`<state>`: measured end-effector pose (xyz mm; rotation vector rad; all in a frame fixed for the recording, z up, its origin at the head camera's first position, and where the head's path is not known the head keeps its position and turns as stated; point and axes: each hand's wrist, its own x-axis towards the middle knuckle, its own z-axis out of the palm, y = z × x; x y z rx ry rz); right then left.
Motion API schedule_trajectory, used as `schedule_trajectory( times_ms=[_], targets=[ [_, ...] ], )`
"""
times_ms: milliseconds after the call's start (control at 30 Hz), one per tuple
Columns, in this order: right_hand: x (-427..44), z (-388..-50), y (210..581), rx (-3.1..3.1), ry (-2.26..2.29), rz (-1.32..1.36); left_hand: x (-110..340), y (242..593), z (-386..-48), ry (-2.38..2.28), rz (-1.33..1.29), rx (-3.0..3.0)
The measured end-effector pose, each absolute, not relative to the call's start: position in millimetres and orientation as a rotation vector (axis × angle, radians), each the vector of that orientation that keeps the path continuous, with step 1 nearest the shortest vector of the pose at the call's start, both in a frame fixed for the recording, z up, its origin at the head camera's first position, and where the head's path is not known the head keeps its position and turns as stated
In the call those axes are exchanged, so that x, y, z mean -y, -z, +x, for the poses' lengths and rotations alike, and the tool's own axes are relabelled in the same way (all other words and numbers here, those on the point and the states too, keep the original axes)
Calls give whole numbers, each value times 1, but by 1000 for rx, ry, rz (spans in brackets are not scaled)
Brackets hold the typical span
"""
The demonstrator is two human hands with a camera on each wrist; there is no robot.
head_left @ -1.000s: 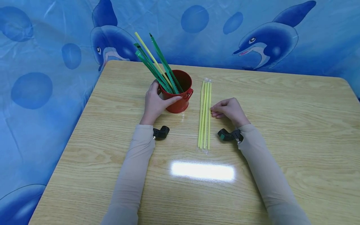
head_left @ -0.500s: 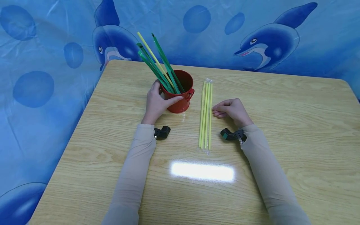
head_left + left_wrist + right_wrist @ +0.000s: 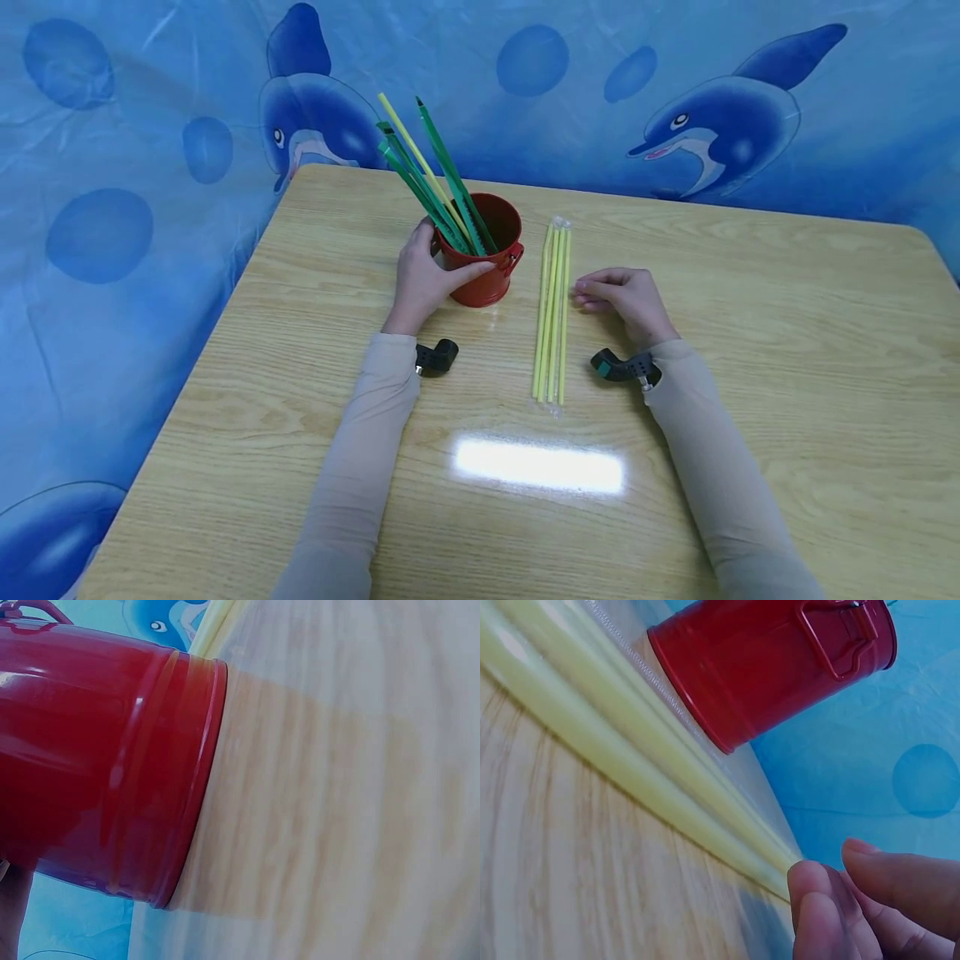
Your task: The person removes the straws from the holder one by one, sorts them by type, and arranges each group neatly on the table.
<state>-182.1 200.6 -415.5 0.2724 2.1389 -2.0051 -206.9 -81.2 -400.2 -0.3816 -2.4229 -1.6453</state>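
Observation:
My left hand [image 3: 422, 279] grips a small red metal bucket [image 3: 483, 283], thumb across its front and fingers round its left side. Long green strips with dark tips [image 3: 452, 179] and one thin yellow stick [image 3: 405, 133] lean leftward out of the bucket. To its right, several yellow straws [image 3: 553, 317] lie side by side in clear wrapping. My right hand [image 3: 626, 300] is just right of the straws, fingers loosely curled and thumb apart from them [image 3: 889, 900], with nothing seen between. The left wrist view shows the bucket's lower wall [image 3: 97, 750] and base on the table.
All this is on a wooden table [image 3: 787, 375], with a bright light reflection [image 3: 538, 465] near the front. Behind and to the left hangs a blue sheet [image 3: 450, 50] printed with dolphins. A black camera mount [image 3: 437, 356] sits at each wrist.
The head view has shifted slightly. My right hand has drawn a little to the right, away from the straws. My left hand stays on the bucket.

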Motion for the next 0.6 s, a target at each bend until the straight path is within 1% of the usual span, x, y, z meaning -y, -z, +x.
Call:
schedule_trajectory(
  times_ms=[367, 600],
  targets=[
    [-192, -183, 402, -2281, 1925, 166, 82, 403, -208, 1629, -398, 2414],
    [-180, -186, 389, -2292, 1971, 87, 81, 401, -208, 1630, -393, 2420]
  ],
)
